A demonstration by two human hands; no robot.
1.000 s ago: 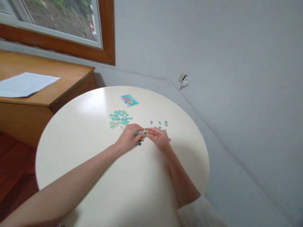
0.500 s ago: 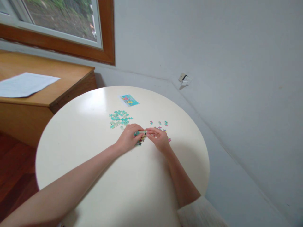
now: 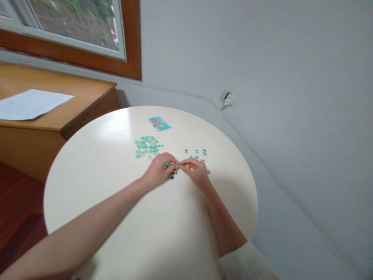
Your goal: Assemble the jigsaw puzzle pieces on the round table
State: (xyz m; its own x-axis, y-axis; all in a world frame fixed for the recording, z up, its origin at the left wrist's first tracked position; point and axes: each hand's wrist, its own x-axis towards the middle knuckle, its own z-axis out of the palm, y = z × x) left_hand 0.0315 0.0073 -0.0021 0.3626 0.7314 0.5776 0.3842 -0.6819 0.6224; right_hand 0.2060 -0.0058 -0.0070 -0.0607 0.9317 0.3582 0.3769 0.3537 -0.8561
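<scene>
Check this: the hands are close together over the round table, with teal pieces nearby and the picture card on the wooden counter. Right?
Not quite: the card lies on the round table, beyond the teal pieces, as the head view shows. The left hand and right hand are close together over that table.

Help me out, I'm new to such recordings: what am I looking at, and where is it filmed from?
There is no machine here: these are a person's bare left hand and right hand, seen by a camera worn on the head, looking forward and down. On the round white table lie teal and pale-green puzzle pieces, multicoloured pieces near the hands, and, farther back, a printed card. The fingertips of both hands meet at a small piece, mostly hidden; which hand grips it, I can't tell.
</scene>
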